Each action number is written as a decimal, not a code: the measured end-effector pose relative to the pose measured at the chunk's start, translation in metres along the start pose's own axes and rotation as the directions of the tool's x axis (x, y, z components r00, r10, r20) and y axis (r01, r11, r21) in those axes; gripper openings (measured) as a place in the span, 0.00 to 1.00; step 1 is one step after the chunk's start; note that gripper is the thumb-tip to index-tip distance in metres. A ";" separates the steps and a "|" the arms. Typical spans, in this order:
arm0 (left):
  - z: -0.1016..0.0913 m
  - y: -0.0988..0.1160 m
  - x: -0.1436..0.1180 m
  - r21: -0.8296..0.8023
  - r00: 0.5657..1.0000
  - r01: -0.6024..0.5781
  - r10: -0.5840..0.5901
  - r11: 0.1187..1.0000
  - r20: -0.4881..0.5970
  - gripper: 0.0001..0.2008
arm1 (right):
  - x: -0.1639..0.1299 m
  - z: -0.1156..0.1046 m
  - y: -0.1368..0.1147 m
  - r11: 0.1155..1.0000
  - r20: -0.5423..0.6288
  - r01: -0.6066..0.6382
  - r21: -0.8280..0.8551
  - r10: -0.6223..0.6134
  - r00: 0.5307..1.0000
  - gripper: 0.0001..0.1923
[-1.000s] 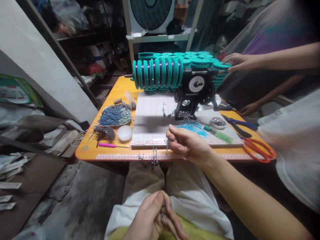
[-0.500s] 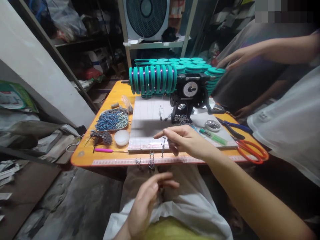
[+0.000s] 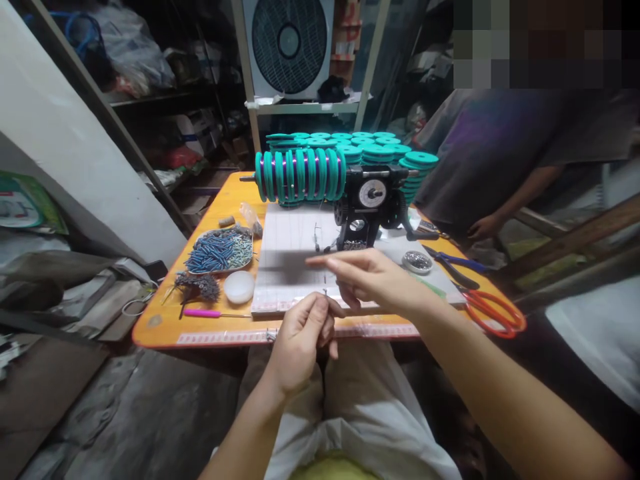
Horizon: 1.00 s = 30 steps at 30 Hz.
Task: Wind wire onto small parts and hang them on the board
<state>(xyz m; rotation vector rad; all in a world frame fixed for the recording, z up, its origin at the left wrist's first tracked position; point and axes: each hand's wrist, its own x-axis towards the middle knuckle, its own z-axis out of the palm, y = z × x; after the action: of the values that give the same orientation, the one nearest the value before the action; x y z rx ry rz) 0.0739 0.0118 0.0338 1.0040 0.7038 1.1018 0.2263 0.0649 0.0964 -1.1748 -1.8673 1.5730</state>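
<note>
My left hand (image 3: 300, 340) is at the front edge of the orange table (image 3: 160, 320), thumb and forefinger pinched on a small wire piece (image 3: 325, 291) that stands at the near edge of the white mat (image 3: 290, 257). Just above it my right hand (image 3: 373, 277) hovers over the mat with the fingers spread and the forefinger stretched to the left, holding nothing. Behind my hands a black winding machine (image 3: 373, 197) with a round dial carries a row of teal spools (image 3: 300, 175) on its shaft.
Left of the mat lie a tray of blue beads (image 3: 220, 250), a white round lid (image 3: 239, 287) and a pink-handled tool (image 3: 200, 312). On the right are a small tin (image 3: 417, 261), blue pliers (image 3: 457, 263) and orange scissors (image 3: 493, 310). A co-worker's hand (image 3: 480, 228) rests at the far right edge.
My left hand rose from my lap to the table edge and closed on the wire piece. My right hand let go and opened. The co-worker's arm left the spool stacks.
</note>
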 end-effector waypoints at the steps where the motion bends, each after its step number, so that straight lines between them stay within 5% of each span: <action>1: 0.000 -0.001 -0.001 -0.006 1.000 0.008 -0.008 1.000 0.004 0.15 | 0.004 -0.001 0.003 0.987 0.067 -0.014 0.158 0.003 0.998 0.39; 5: 0.001 -0.005 -0.002 -0.063 0.999 -0.010 0.008 0.998 -0.033 0.16 | 0.017 0.004 0.008 0.794 0.303 -0.162 0.586 -0.029 0.952 0.27; 12: 0.012 -0.008 -0.010 -0.204 0.986 -0.104 0.074 0.973 -0.149 0.18 | 0.018 0.030 -0.012 0.581 0.155 -0.176 0.795 0.087 0.984 0.24; 20: 0.016 -0.023 -0.043 -0.388 0.990 0.069 -0.111 0.919 -0.087 0.17 | 0.021 0.024 -0.009 0.551 0.078 -0.124 0.825 0.107 0.991 0.23; 30: 0.011 -0.036 -0.080 -0.479 0.932 0.314 -0.361 0.820 -0.008 0.18 | 0.019 0.022 -0.002 0.583 0.080 -0.125 0.802 0.103 0.991 0.24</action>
<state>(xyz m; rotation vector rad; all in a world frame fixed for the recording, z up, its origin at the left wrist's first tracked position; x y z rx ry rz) 0.0715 -0.0714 0.0042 0.3862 0.6213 0.9452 0.1979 0.0678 0.0885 -0.8242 -0.8290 2.1569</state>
